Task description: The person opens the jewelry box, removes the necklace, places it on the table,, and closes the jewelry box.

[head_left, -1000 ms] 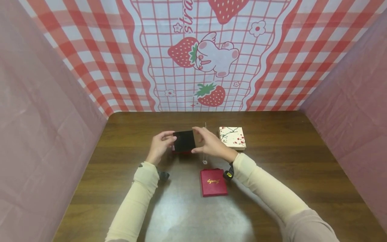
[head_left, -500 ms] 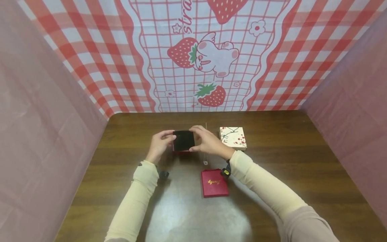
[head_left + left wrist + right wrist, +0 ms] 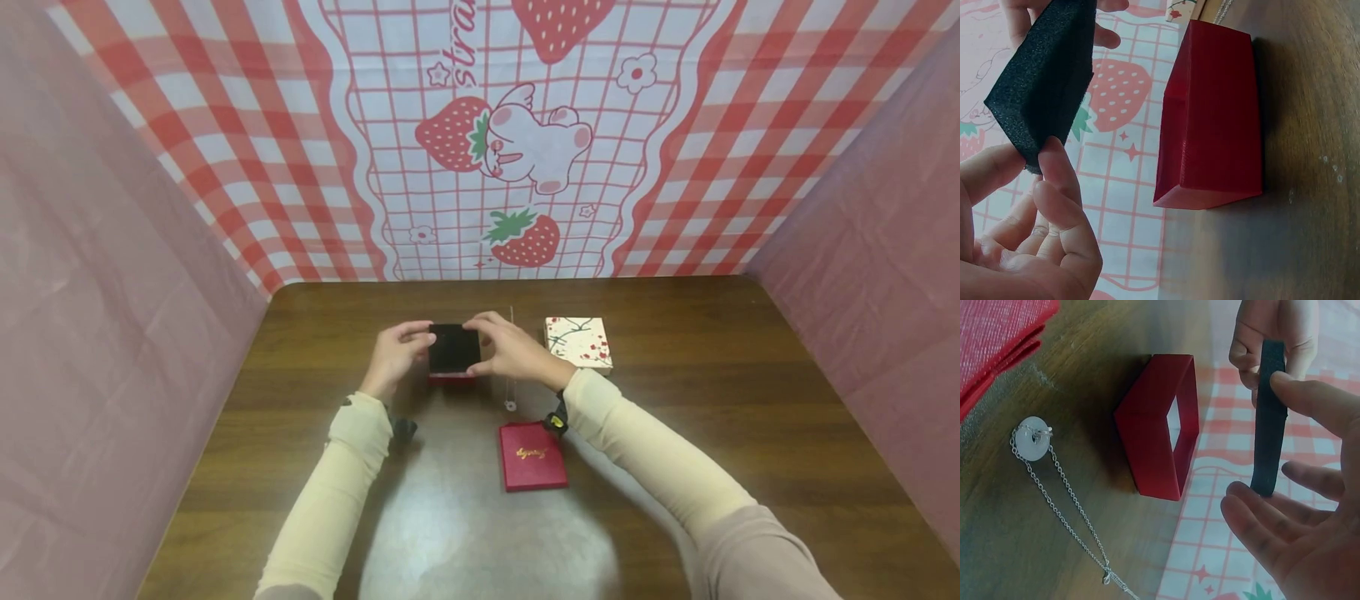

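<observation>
- The black pad (image 3: 1047,81) is held in the air just above the red box (image 3: 1222,119), apart from its rim, between the two hands.
- The left hand (image 3: 392,358) pinches one corner of the pad, the tips of thumb and index finger meeting it from either side.
- The right hand (image 3: 517,347) spans the opposite side, its fingers (image 3: 1254,528) spread wide: the thumb touches near one end, and fingertips support the other.
- From above, the pad looks square, dark and matte; the left wrist view shows a coarse, fuzzy grain.
- Edge-on in the right wrist view, it is a thin, straight slab, tilted slightly.
- The red box stands on the counter (image 3: 720,375), its open side up, with smooth walls and something white visible inside.
- A silver necklace (image 3: 1077,500) lies beside the box, its white ring-shaped pendant (image 3: 1031,450) toward the person.
- A flat red piece with gold lettering (image 3: 531,471) lies nearer the person.
- A cream box with red blossoms (image 3: 577,343) sits beyond the right hand.
</observation>
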Available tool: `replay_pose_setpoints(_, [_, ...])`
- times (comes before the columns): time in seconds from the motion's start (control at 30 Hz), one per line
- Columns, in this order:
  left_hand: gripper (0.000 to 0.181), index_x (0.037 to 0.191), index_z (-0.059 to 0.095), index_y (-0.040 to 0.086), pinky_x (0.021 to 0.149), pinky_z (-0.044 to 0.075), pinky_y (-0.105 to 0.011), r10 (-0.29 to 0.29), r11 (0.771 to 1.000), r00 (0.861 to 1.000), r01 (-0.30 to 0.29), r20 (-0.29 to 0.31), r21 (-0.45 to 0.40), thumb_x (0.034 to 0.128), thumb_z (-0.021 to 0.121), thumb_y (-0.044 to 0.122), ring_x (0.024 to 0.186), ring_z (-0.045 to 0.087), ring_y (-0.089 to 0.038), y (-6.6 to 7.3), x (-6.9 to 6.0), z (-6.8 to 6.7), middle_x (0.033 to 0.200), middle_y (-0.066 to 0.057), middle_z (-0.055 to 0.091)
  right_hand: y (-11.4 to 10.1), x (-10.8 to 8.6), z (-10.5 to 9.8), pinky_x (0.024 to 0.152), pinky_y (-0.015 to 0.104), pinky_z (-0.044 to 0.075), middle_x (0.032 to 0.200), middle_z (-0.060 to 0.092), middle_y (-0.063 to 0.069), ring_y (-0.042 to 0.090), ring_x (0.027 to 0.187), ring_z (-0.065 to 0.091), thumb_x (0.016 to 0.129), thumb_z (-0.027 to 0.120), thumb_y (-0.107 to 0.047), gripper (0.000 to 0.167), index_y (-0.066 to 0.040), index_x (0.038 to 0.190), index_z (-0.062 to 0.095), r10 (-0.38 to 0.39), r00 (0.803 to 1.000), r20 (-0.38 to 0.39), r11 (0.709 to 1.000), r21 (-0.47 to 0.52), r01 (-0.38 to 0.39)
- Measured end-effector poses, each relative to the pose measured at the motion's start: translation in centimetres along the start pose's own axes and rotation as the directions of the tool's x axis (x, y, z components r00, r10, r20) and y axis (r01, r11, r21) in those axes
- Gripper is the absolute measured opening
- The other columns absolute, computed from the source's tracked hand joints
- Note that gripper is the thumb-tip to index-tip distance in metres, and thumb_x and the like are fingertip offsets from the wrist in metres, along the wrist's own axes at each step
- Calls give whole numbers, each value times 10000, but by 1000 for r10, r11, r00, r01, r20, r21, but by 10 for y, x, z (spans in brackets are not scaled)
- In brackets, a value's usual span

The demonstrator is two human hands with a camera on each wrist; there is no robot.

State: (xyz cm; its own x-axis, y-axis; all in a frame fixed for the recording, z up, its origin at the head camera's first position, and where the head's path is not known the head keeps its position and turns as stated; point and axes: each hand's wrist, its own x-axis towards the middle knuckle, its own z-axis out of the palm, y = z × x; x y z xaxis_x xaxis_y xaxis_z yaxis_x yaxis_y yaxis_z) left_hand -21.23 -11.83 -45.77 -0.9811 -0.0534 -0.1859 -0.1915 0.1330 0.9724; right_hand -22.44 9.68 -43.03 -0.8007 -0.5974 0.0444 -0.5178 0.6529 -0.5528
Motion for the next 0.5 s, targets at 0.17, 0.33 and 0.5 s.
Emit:
replay_pose_setpoints(0.17, [354, 1252, 637, 27, 784, 572, -282, -16, 1000, 1000, 16, 10, -6, 907, 657, 102, 769, 657, -55, -2, 3, -1, 1199, -221, 674, 2, 3, 1, 987, 446, 509, 1412, 478, 145, 284, 1104, 640, 739, 834, -292, 744, -65, 1372, 516, 3, 1000, 30, 1000, 10, -3])
replay_pose_setpoints(0.33, [342, 1245, 642, 31, 706, 543, -215, -18, 1000, 1000, 18, 12, 3, 914, 654, 111, 749, 643, -42, -4, 5, -3, 1182, -210, 685, 6, 7, 3, 989, 451, 506, 1392, 489, 150, 307, 1113, 641, 749, 822, -313, 719, -69, 1361, 532, 5, 999, 48, 1000, 15, -6])
replay_pose_setpoints(0.5, [341, 1242, 638, 21, 668, 523, -198, -23, 1000, 1000, 22, 16, 5, 912, 652, 104, 731, 629, -57, -5, 7, -3, 1169, -206, 689, 8, 10, 4, 979, 444, 510, 1373, 502, 152, 303, 1102, 643, 752, 812, -325, 704, -70, 1351, 543, 4, 998, 55, 1000, -2, -4])
